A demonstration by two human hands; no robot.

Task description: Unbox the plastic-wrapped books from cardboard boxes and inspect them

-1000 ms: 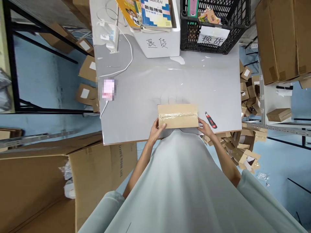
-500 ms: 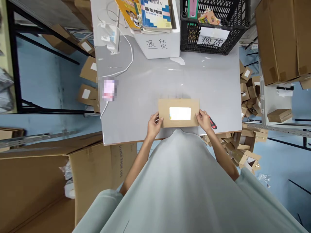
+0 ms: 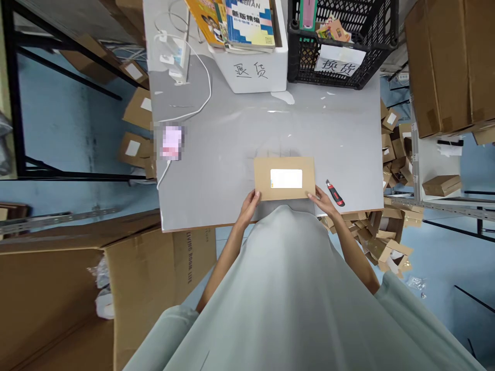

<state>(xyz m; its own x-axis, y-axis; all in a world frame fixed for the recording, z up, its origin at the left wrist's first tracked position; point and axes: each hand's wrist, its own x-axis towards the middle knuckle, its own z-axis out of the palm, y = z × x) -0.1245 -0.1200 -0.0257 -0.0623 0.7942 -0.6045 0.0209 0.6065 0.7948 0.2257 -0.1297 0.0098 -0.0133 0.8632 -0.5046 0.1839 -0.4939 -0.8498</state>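
A small flat cardboard box (image 3: 263,179) lies on the grey table (image 3: 232,149) close to its near edge, with a white label facing up. My left hand (image 3: 249,204) grips the box's near left corner, fingers curled on the edge. My right hand (image 3: 320,199) holds the near right corner in the same way. A red and black utility knife (image 3: 334,192) lies on the table just right of my right hand, untouched.
At the table's back stand a white bin (image 3: 255,69) holding books and a black crate (image 3: 340,46) with a paper sign. A white cable (image 3: 201,98) runs to a phone at the left edge. Large cartons (image 3: 147,268) stand left; small boxes (image 3: 386,237) litter the floor right.
The box was turned from its taped side to its labelled side facing up. My hands slid from its side edges to its near corners.
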